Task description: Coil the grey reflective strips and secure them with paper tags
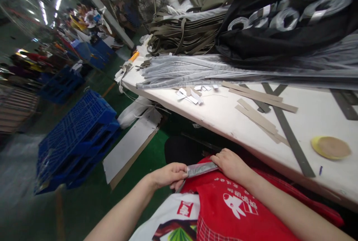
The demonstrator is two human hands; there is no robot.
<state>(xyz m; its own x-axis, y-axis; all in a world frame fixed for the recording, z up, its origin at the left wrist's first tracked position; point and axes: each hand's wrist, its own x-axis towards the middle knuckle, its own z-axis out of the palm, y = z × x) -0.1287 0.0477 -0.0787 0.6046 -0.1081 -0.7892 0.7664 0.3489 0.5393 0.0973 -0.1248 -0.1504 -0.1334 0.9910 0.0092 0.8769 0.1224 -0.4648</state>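
At the lower center of the frame, the left hand point(176, 174) is clamped on the left end of a grey strip point(202, 169), thumb against fingers. The right hand point(231, 164) is positioned apart from it, fingers bent over the strip's right end; its thumb is hidden, so full closure cannot be told. The strip spans the gap between both hands, above a red apron point(240, 222).

Right of center, a white table point(218, 118) supports beige strips point(263, 100), dark olive strips point(292, 135) and white slips point(188, 97). Farther back lies a bundle of grey lengths point(195, 70); behind it are olive straps point(190, 34) and, at upper right, clear rolls point(334, 2) on black fabric point(260, 43). Left of center, blue pallets point(78, 133) stand stacked.
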